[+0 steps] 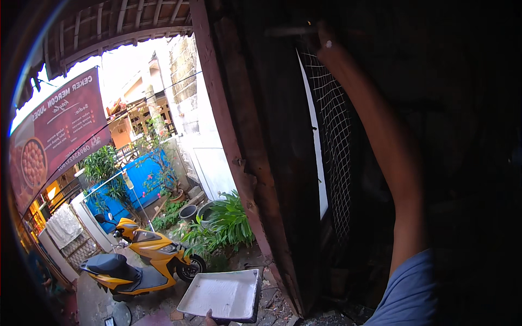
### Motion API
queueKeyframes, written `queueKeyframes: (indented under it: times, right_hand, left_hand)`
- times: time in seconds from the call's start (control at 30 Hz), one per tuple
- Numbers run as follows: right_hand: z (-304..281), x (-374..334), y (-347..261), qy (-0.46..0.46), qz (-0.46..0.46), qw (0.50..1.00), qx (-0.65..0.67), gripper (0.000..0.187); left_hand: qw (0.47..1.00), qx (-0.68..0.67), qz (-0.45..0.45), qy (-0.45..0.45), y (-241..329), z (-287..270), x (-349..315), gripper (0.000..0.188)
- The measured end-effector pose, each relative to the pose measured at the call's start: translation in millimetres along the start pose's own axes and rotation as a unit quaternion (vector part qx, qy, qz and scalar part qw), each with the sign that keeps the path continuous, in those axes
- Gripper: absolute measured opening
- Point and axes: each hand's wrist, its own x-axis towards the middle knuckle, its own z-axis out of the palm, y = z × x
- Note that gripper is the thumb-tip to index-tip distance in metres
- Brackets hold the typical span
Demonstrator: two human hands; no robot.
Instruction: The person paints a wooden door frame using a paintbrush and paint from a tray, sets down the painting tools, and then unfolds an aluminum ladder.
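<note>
At the bottom edge, the thumb of my left hand (210,319) presses on the near rim of a shallow rectangular tray (225,290), white inside with a dark outer side. The rest of that hand is hidden below. My right arm reaches up in a blue sleeve into the dark. Up there my right hand (325,42) is closed around a long thin object (285,32) held roughly level against the dark surface. Shadow hides its kind. A small pale spot shows on the hand. Below hangs wire mesh (334,114) beside a bright narrow gap.
A worn reddish wooden post (231,119) stands left of my right arm. Outside, a yellow scooter (147,255) is parked on paving, near leafy plants (225,220) and grey pots (188,212). A red banner (65,127) hangs at the left, with a blue panel (144,174) behind.
</note>
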Motion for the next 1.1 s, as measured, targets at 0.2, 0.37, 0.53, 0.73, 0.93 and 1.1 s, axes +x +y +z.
queueKeyframes:
  times: [0.2, 0.37, 0.53, 0.73, 0.93, 1.1]
  right_hand:
    - [-54, -40, 18, -0.077, 0.065, 0.988, -0.121, 0.012]
    - [-21, -23, -15, 0.029, 0.054, 0.998, -0.008, 0.007]
    - [15, 25, -17, 0.000, -0.007, 1.000, 0.020, 0.007]
    - [-16, 4, 6, -0.011, 0.036, 0.997, -0.069, 0.008]
    - [-75, -5, 19, -0.020, 0.079, 0.992, -0.098, 0.008]
    - [-27, 23, -7, -0.001, 0.007, 1.000, -0.005, 0.009]
  left_hand:
    - [1.000, -0.019, 0.022, 0.010, 6, -8, -3, 0.046]
    - [1.000, -0.021, 0.009, 0.014, 3, 3, 2, 0.045]
    - [1.000, -0.024, 0.004, 0.012, -3, 9, 5, 0.044]
    - [1.000, -0.027, 0.002, 0.016, -4, 12, 8, 0.043]
    - [0.999, -0.032, 0.012, 0.015, -4, 9, 6, 0.042]
    - [0.999, -0.031, 0.002, 0.009, -8, 10, 7, 0.041]
